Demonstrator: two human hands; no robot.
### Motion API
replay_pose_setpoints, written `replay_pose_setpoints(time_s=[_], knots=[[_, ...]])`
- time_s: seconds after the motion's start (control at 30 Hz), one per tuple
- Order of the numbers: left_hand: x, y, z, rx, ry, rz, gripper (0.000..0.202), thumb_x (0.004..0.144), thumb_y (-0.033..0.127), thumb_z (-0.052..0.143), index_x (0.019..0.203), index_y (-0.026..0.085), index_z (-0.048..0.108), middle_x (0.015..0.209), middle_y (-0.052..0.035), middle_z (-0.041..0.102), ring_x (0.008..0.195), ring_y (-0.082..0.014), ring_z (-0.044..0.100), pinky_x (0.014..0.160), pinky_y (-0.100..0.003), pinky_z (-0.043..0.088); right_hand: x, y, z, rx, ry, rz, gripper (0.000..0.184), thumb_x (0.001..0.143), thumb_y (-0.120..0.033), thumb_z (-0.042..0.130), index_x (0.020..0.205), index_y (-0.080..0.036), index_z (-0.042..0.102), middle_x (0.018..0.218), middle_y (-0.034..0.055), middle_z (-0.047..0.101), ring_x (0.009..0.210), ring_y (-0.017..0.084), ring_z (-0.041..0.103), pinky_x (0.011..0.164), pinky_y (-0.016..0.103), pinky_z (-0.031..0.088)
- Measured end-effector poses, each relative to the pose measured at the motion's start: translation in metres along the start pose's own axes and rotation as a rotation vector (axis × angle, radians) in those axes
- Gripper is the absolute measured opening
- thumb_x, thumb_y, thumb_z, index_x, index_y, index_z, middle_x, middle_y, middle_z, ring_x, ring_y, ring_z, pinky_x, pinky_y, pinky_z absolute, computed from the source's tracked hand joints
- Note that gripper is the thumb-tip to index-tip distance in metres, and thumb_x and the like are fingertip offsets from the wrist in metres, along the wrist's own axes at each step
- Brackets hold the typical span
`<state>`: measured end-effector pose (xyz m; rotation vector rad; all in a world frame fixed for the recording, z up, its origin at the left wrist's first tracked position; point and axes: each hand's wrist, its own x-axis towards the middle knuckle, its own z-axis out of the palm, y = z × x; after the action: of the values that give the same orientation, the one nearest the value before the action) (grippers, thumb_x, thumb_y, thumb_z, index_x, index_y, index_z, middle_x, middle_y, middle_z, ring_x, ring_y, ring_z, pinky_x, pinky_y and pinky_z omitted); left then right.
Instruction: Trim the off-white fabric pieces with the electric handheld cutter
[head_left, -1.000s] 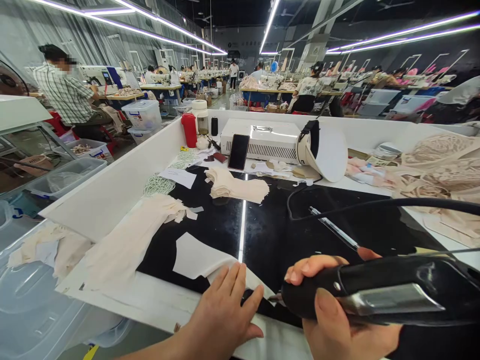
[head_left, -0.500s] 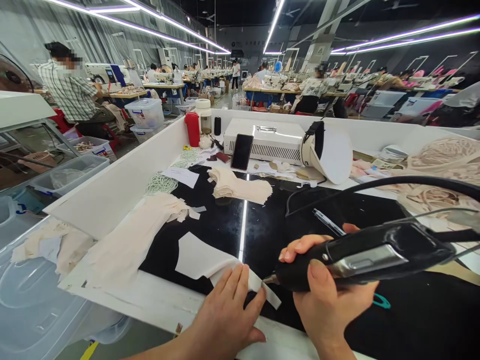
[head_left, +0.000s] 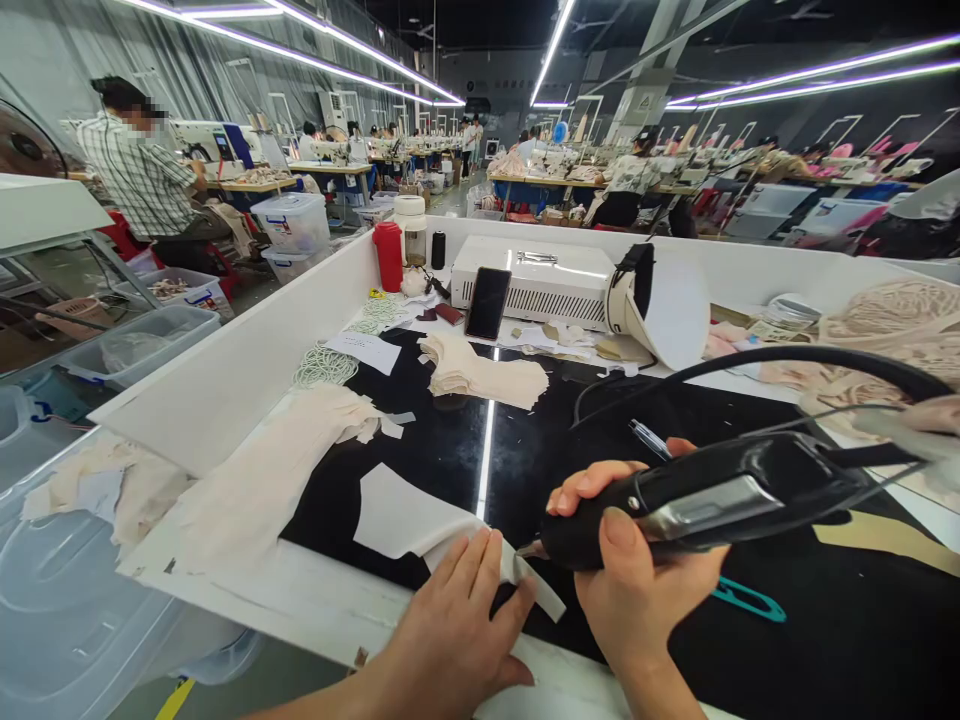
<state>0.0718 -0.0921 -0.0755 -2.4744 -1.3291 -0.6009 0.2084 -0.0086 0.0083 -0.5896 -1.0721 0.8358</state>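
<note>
A white fabric piece, narrow at its right end and partly folded over, lies on the black tabletop. My left hand rests on its right part with fingers stretched out flat, pressing it down; part of the cloth is hidden beneath. In my right hand is a black corded handheld tool with a silver side lever. Fingers and thumb wrap round its body. The tool's narrow metal tip points left and meets the fabric just beyond my left index finger.
Pale fabric stacks lie at the left and back. A phone leans on a white box, beside a white cone-shaped shade. A teal tool and a pen lie right. The tool's cable arches over the table.
My right hand and the handheld tool have shifted slightly left, baring more of the teal tool. My left hand stays pressed on the fabric in nearly the same place.
</note>
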Motion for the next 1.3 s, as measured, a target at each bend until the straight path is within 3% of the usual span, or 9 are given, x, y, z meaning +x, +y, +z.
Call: replay_pose_setpoints(time_s=[0.33, 1.17, 1.3], knots=[[-0.002, -0.008, -0.008, -0.102, 0.005, 0.014, 0.094, 0.060, 0.070, 0.094, 0.133, 0.021, 0.062, 0.137, -0.0237, 0.067, 0.129, -0.0349, 0.066, 0.107, -0.046, 0.057, -0.004, -0.003, 0.000, -0.023, -0.002, 0.012, 0.055, 0.089, -0.019, 0.074, 0.137, -0.033, 0.050, 0.082, -0.0065, 0.069, 0.062, 0.015, 0.065, 0.062, 0.035, 0.057], [-0.009, -0.010, 0.001, -0.174, -0.011, 0.010, 0.096, 0.059, 0.066, 0.096, 0.136, 0.021, 0.061, 0.141, -0.0267, 0.063, 0.133, -0.0375, 0.063, 0.107, -0.051, 0.058, -0.001, 0.009, 0.009, -0.005, -0.017, 0.021, 0.054, 0.091, -0.017, 0.071, 0.138, -0.034, 0.050, 0.085, -0.0065, 0.069, 0.064, 0.015, 0.065, 0.065, 0.037, 0.058], [-0.005, -0.014, -0.007, -0.222, -0.031, -0.009, 0.088, 0.064, 0.062, 0.096, 0.134, 0.022, 0.062, 0.142, -0.0238, 0.063, 0.132, -0.0374, 0.064, 0.107, -0.053, 0.058, -0.002, 0.006, 0.009, -0.035, 0.002, 0.023, 0.053, 0.092, -0.016, 0.071, 0.137, -0.034, 0.049, 0.083, -0.0071, 0.069, 0.063, 0.015, 0.065, 0.065, 0.037, 0.058]])
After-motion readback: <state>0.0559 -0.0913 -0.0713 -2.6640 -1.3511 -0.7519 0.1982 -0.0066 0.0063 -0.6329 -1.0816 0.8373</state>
